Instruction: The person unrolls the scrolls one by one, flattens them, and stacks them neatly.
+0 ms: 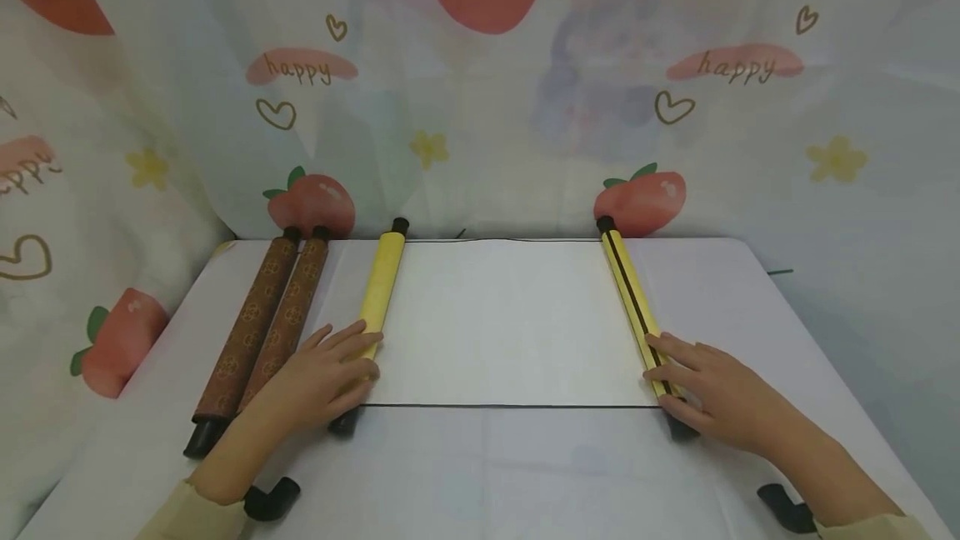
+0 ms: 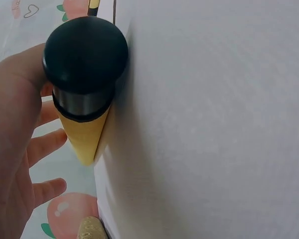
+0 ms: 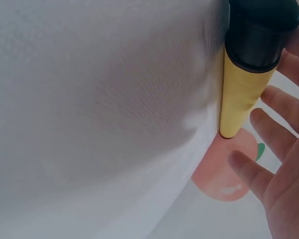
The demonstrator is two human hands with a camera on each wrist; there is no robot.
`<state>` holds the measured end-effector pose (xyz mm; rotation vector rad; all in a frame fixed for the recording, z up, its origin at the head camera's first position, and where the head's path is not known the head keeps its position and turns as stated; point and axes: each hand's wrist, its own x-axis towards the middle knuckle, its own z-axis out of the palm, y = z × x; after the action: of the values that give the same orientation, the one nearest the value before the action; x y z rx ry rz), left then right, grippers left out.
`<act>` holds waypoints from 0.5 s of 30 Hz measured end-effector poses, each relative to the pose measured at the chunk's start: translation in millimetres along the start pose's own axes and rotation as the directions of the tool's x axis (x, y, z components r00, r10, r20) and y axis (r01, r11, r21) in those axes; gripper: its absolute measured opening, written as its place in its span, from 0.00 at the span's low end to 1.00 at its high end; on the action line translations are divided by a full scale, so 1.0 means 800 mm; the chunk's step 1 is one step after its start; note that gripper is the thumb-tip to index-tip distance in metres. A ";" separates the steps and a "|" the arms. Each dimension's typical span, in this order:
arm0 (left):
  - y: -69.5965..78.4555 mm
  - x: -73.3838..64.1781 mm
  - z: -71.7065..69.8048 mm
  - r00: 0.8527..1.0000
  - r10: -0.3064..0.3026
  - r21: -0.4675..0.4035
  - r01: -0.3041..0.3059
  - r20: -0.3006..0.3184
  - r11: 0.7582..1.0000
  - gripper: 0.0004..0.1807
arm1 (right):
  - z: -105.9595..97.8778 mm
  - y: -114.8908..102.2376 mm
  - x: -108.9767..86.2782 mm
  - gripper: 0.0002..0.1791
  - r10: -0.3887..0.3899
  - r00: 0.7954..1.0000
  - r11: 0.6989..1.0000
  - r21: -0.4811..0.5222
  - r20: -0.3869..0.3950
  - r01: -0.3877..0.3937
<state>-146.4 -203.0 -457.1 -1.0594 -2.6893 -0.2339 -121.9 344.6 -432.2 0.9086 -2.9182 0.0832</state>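
Observation:
A scroll lies unrolled on the white table, its blank white sheet (image 1: 510, 323) spread between two yellow rollers with black end knobs. My left hand (image 1: 322, 377) rests on the left roller (image 1: 384, 273), fingers spread and fairly straight across it. On the right roller (image 1: 626, 273), which has a dark stripe along it, rest the fingertips of my right hand (image 1: 720, 394). The left wrist view shows the roller's black knob (image 2: 84, 55) up close, hiding part of that hand. Similarly, the right wrist view shows the other black knob (image 3: 261, 30) beside loosely extended fingers.
Two brown patterned rolls (image 1: 251, 332) with black ends lie side by side at the table's left. A patterned cloth (image 1: 487, 115) hangs behind the table (image 1: 480, 473). Black curved pieces (image 1: 272, 499) show by both wrists.

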 end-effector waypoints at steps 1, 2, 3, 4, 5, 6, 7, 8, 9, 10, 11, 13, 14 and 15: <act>0.000 0.000 0.001 1.000 -0.003 -0.006 0.003 -0.001 1.000 0.04 | 0.001 0.001 -0.001 0.16 -0.010 1.000 1.000 -0.006 -0.015 0.010; 0.001 -0.001 0.001 1.000 -0.008 -0.010 0.008 -0.001 1.000 0.04 | 0.003 0.001 -0.001 0.16 -0.023 0.999 1.000 -0.013 -0.035 0.022; 0.002 -0.001 0.001 1.000 -0.012 -0.015 0.012 0.002 1.000 0.05 | 0.004 0.002 -0.002 0.17 -0.037 0.998 0.999 -0.019 -0.059 0.036; 0.002 -0.001 0.002 1.000 -0.014 -0.015 0.015 0.006 1.000 0.05 | 0.006 0.003 -0.002 0.18 -0.054 0.995 0.998 -0.024 -0.084 0.052; 0.002 -0.001 0.002 1.000 -0.015 -0.015 0.015 0.012 1.000 0.05 | 0.007 0.004 -0.002 0.19 -0.070 0.992 0.997 -0.029 -0.107 0.067; 0.003 -0.001 0.002 1.000 -0.016 -0.012 0.016 0.018 1.000 0.05 | 0.008 0.005 -0.002 0.19 -0.084 0.989 0.996 -0.032 -0.123 0.081; 0.003 -0.001 0.002 1.000 -0.014 -0.010 0.014 0.021 1.000 0.05 | 0.009 0.006 -0.003 0.19 -0.095 0.986 0.995 -0.032 -0.135 0.091; 0.003 -0.001 0.001 1.000 -0.012 -0.005 0.012 0.022 1.000 0.05 | 0.009 0.007 -0.003 0.20 -0.101 0.985 0.995 -0.033 -0.141 0.098; 0.002 -0.001 0.001 1.000 -0.010 0.003 0.010 0.023 1.000 0.05 | 0.010 0.008 -0.003 0.20 -0.104 0.984 0.994 -0.033 -0.145 0.100; 0.002 -0.001 0.001 1.000 -0.009 0.010 0.009 0.021 1.000 0.05 | 0.010 0.009 -0.003 0.20 -0.103 0.984 0.995 -0.032 -0.146 0.100; 0.001 -0.001 0.001 1.000 -0.010 0.015 0.010 0.020 1.000 0.06 | 0.010 0.009 -0.003 0.19 -0.098 0.985 0.995 -0.028 -0.143 0.095; -0.001 -0.002 0.000 1.000 -0.014 0.024 0.013 0.013 1.000 0.07 | 0.008 0.009 -0.004 0.18 -0.086 0.987 0.996 -0.024 -0.133 0.083; -0.002 -0.003 0.001 1.000 -0.017 0.029 0.016 0.013 0.999 0.07 | 0.008 0.009 -0.005 0.18 -0.078 0.989 0.997 -0.023 -0.123 0.076; -0.003 -0.004 0.001 1.000 -0.019 0.033 0.018 0.014 0.999 0.07 | 0.007 0.009 -0.005 0.18 -0.067 0.992 0.998 -0.021 -0.111 0.066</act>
<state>-145.7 -206.5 -458.8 -1.0313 -2.7068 -0.1858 -122.7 352.2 -438.5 0.9649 -2.7793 0.1012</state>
